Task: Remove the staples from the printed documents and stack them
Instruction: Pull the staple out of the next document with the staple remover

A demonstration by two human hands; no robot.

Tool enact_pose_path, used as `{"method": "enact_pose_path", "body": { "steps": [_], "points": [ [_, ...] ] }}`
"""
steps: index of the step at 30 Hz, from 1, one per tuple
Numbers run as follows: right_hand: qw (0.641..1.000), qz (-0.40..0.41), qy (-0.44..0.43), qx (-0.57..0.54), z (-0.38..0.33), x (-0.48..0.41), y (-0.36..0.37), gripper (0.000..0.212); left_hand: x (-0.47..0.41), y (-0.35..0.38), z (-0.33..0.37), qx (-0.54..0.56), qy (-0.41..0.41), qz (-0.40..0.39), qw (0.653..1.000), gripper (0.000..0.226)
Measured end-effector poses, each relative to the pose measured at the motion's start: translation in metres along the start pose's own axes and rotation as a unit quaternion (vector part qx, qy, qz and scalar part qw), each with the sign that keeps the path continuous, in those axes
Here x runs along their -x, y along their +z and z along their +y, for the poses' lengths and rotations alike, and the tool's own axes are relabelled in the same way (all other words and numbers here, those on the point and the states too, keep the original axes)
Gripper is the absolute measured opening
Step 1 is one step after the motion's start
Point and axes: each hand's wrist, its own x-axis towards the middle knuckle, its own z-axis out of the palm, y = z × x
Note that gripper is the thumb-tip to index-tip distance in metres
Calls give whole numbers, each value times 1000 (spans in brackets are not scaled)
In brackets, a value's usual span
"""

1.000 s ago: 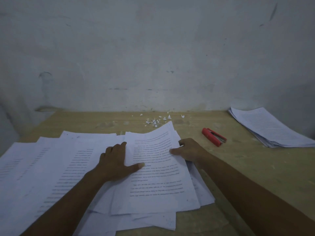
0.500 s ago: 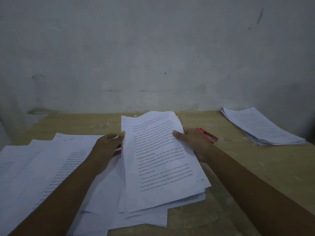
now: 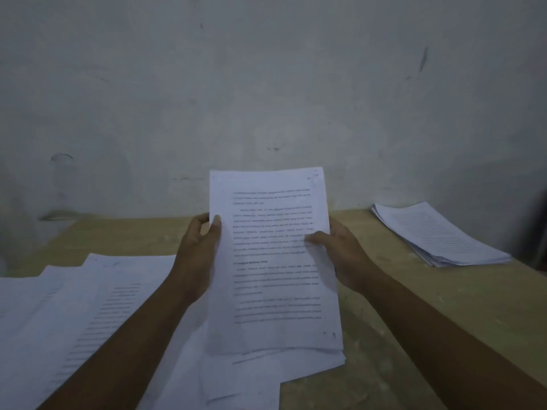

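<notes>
A printed document (image 3: pixel 272 267) of several sheets stands nearly upright above the wooden table (image 3: pixel 461 297), its lower edge near the loose papers beneath. My left hand (image 3: pixel 198 255) grips its left edge, thumb on the front. On the right edge, my right hand (image 3: pixel 340 255) holds it with the thumb pressed across the text. A neat stack of printed sheets (image 3: pixel 438 235) lies at the far right by the wall. The red staple remover is hidden behind the raised document.
Loose printed pages (image 3: pixel 88 315) spread over the left half of the table and under the held document. A grey plastered wall (image 3: pixel 266 99) rises right behind the table. Bare wood shows between the held document and the right stack.
The document lay flat under both hands, then its far edge rose; now both hands hold it upright and squared. It hides the red staple remover and the paper scraps.
</notes>
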Motion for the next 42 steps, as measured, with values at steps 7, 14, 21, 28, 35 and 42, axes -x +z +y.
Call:
{"method": "enact_pose_path", "body": {
  "steps": [7,14,21,28,35,42],
  "points": [
    [995,7,-98,-35,-26,1,-17,41,10,26,37,-78,134,-29,987,25],
    [997,-19,-61,-53,4,17,-23,40,17,20,7,-110,94,-19,989,32],
    [997,-19,-48,-61,12,16,-20,38,19,18,-1,-84,70,-24,994,20],
    [995,-59,-17,-76,5,12,-40,47,8,11,14,-4,16,-88,996,31],
    [989,-126,78,18,16,18,-80,49,-17,-7,15,-144,-17,-146,979,31],
    [954,-197,123,188,20,16,-94,44,-40,9,-5,-329,-47,-274,902,22]
  ]
}}
